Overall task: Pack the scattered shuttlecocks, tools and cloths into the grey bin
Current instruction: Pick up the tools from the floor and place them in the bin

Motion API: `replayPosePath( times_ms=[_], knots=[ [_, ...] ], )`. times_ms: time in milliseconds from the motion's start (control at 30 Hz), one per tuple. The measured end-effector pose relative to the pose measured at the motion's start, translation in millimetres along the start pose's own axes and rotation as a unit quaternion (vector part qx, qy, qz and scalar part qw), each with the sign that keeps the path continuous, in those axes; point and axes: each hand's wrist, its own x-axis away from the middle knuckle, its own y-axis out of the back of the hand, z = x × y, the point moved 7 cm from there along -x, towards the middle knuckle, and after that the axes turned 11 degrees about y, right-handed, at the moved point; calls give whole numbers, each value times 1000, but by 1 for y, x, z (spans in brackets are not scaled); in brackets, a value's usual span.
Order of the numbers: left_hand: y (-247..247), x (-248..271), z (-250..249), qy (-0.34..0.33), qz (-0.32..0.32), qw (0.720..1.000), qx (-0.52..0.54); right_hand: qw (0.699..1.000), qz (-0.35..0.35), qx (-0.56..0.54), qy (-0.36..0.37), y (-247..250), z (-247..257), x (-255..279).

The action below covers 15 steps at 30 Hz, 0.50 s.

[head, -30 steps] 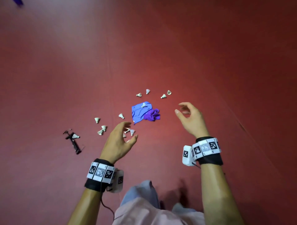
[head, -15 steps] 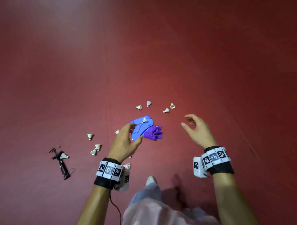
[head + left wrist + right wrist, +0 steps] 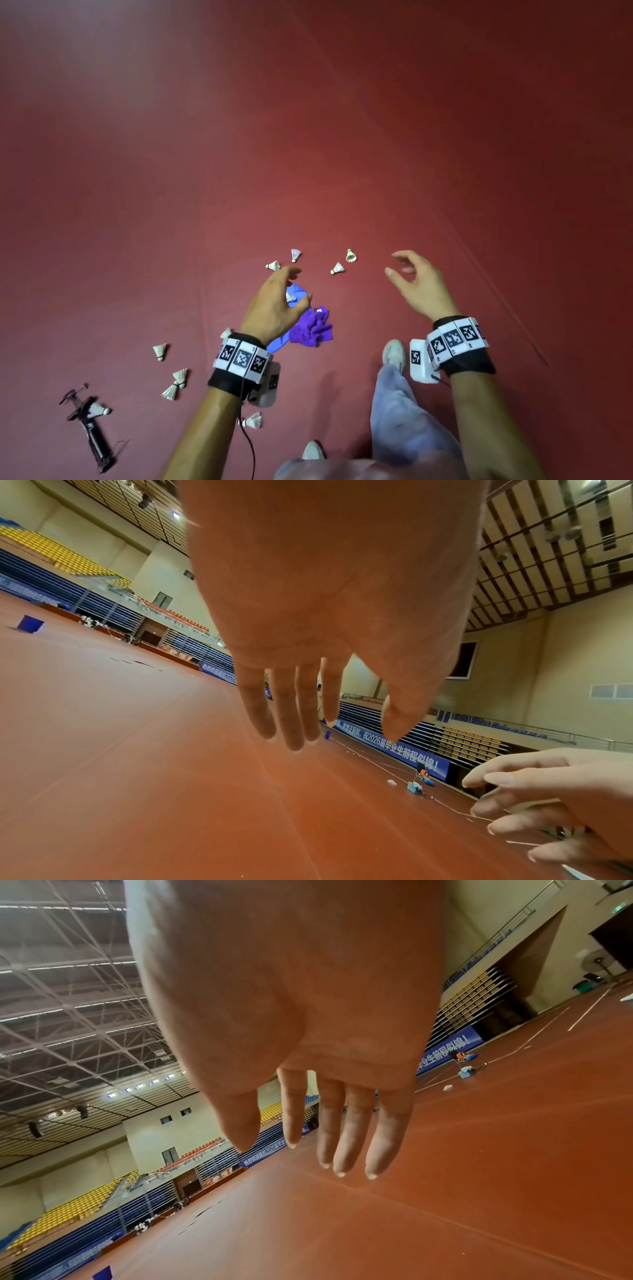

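Left hand: the left hand [image 3: 274,305] hangs over the blue cloth [image 3: 297,292], fingers spread and loose, holding nothing; whether it touches the cloth cannot be told.
Right hand: the right hand [image 3: 419,286] is raised to the right, fingers relaxed, empty.
Change: within the last second both hands have travelled forward over the scatter; the left has passed from the near shuttlecocks to above the cloths.
Cloths: the purple cloth [image 3: 313,327] lies bunched against the right edge of the blue one, on the red floor [image 3: 342,137].
Shuttlecocks: four far shuttlecocks [image 3: 295,254] beyond the cloths; near-left shuttlecocks [image 3: 176,383] untouched.
Tool: black tool [image 3: 90,428] at near left, a shuttlecock resting on it.
Grey bin: not in view.
Assessment: nothing gathered yet; a cloth pickup appears imminent.
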Motion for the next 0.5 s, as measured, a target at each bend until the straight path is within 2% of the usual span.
replayPosePath(
  times_ms=[200, 333, 433, 500],
  knots=[
    [-25, -131, -63, -1, -11, 999, -44, 1000, 24, -7, 9, 45, -57, -153],
    [-19, -209, -104, 19, -39, 997, -63, 999, 46, 10, 9, 78, -87, -250],
    [-9, -259, -117, 38, -64, 994, -77, 997, 77, 26, 17, 75, -107, -314],
    [-7, -290, -114, 57, -65, 992, -88, 990, 132, 54, 9, 55, -124, -351]
  ],
)
